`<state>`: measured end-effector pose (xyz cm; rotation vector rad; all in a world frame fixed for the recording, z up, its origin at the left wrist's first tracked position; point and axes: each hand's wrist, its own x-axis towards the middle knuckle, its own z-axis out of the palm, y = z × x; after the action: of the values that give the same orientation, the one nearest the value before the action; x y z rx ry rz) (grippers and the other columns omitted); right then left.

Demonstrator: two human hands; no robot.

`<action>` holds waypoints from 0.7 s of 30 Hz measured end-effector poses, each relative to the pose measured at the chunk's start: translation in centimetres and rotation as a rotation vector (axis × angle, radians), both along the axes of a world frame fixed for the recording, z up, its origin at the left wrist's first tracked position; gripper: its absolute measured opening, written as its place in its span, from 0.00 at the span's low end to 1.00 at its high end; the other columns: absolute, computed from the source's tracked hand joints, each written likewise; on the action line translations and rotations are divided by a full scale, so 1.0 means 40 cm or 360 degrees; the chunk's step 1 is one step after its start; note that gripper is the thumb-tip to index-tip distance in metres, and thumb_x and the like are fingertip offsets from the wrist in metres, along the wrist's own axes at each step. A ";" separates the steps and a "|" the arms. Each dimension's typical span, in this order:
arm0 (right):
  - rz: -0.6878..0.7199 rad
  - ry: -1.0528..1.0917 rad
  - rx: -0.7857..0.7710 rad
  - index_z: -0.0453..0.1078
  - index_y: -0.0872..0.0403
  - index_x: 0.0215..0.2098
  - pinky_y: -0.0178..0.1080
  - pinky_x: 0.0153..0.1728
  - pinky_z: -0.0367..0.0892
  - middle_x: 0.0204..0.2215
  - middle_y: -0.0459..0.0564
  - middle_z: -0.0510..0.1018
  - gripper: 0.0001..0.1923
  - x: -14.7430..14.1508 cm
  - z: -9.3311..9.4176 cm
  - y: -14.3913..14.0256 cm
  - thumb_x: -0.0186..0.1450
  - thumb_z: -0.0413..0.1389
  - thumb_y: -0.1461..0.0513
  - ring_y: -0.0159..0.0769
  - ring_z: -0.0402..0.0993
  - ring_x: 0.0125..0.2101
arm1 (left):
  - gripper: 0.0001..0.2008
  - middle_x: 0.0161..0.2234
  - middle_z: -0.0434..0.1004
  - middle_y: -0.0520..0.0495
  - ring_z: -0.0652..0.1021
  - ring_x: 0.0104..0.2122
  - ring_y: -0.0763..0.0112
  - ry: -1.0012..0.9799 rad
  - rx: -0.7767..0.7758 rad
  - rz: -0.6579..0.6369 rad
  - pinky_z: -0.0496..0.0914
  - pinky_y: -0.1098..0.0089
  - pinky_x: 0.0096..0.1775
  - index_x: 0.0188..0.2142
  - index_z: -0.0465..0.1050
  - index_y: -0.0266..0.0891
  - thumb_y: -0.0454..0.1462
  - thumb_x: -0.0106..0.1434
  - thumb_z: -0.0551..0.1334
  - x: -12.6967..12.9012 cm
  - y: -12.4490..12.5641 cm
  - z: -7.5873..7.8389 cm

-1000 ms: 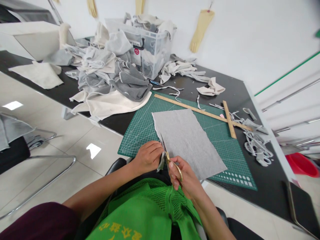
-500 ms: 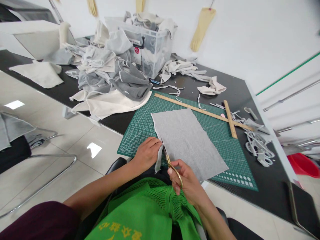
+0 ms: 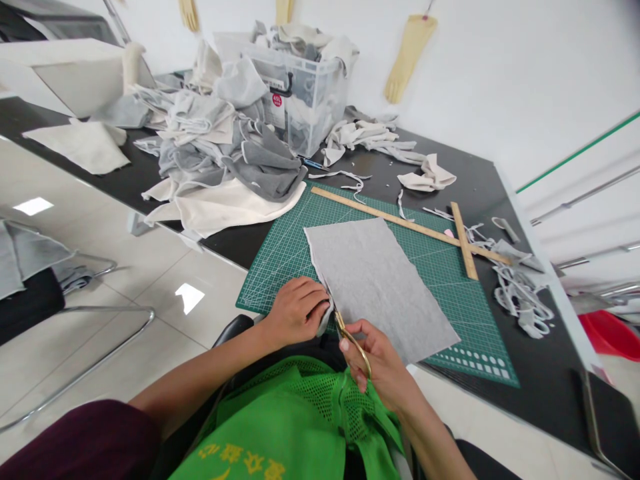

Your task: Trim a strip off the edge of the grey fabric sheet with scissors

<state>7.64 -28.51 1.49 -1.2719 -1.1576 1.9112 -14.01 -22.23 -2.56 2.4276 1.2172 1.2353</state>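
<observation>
A grey sheet of fabric (image 3: 380, 287) lies on the green cutting mat (image 3: 270, 267), its near corner reaching past the table edge. My left hand (image 3: 299, 310) is closed on a narrow strip at the fabric's left edge; the strip's lower end folds under my fingers. In my right hand (image 3: 373, 353) are gold-handled scissors (image 3: 356, 343), my fingers in the loops. The blades sit at the fabric's left edge, right beside my left fingertips. How far the blades are parted cannot be made out.
A wooden T-shaped ruler (image 3: 390, 217) lies across the mat's far side. Heaped fabric pieces (image 3: 210, 140) and a clear plastic box (image 3: 305, 93) stand at the back left. Cut strips (image 3: 523, 293) are piled at the right, and a phone-like dark slab (image 3: 613, 417) is at the right edge.
My left hand has gathered the hanging strip up closer under its fingers. The scissors and my right hand have shifted slightly right; the fabric lies nearly as before.
</observation>
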 end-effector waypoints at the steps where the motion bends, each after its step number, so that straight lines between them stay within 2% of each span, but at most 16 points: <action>1: 0.0001 0.0006 -0.0002 0.63 0.53 0.46 0.27 0.15 0.53 0.14 0.33 0.65 0.24 -0.001 0.001 0.000 0.68 0.64 0.45 0.22 0.55 0.12 | 0.06 0.41 0.82 0.45 0.78 0.42 0.63 -0.0029 -0.0010 0.0055 0.74 0.60 0.47 0.43 0.77 0.40 0.32 0.69 0.62 0.002 0.002 0.001; 4: 0.0008 0.0011 -0.0018 0.62 0.52 0.45 0.26 0.15 0.52 0.14 0.32 0.65 0.24 -0.005 0.002 -0.002 0.67 0.64 0.45 0.22 0.54 0.11 | 0.10 0.45 0.81 0.43 0.78 0.45 0.61 0.0017 -0.0001 0.0195 0.76 0.58 0.49 0.49 0.77 0.38 0.31 0.70 0.60 0.007 0.011 -0.003; 6: 0.0012 0.0000 -0.0022 0.62 0.52 0.45 0.27 0.14 0.53 0.14 0.32 0.65 0.25 -0.006 0.001 -0.003 0.67 0.64 0.44 0.23 0.54 0.11 | 0.12 0.47 0.80 0.42 0.77 0.46 0.60 0.0115 0.0012 0.0205 0.76 0.56 0.51 0.52 0.76 0.38 0.32 0.71 0.60 0.007 0.016 -0.008; 12: 0.0017 -0.0057 -0.0005 0.62 0.52 0.45 0.26 0.15 0.52 0.13 0.32 0.65 0.25 0.001 -0.004 -0.004 0.67 0.64 0.44 0.22 0.54 0.11 | 0.11 0.45 0.83 0.45 0.78 0.45 0.61 0.0176 0.0083 0.0145 0.75 0.58 0.53 0.48 0.78 0.37 0.29 0.70 0.59 0.001 0.016 -0.024; 21: 0.0008 -0.0074 -0.0037 0.61 0.52 0.44 0.26 0.13 0.53 0.14 0.33 0.65 0.29 0.001 -0.010 0.003 0.64 0.65 0.41 0.22 0.55 0.11 | 0.12 0.45 0.83 0.45 0.77 0.46 0.61 0.0235 -0.0002 0.0086 0.74 0.59 0.53 0.46 0.79 0.36 0.28 0.71 0.57 -0.002 0.017 -0.014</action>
<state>7.70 -28.40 1.11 -1.3333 -1.1664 1.9133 -14.08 -21.57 -3.13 2.5400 1.3296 1.0849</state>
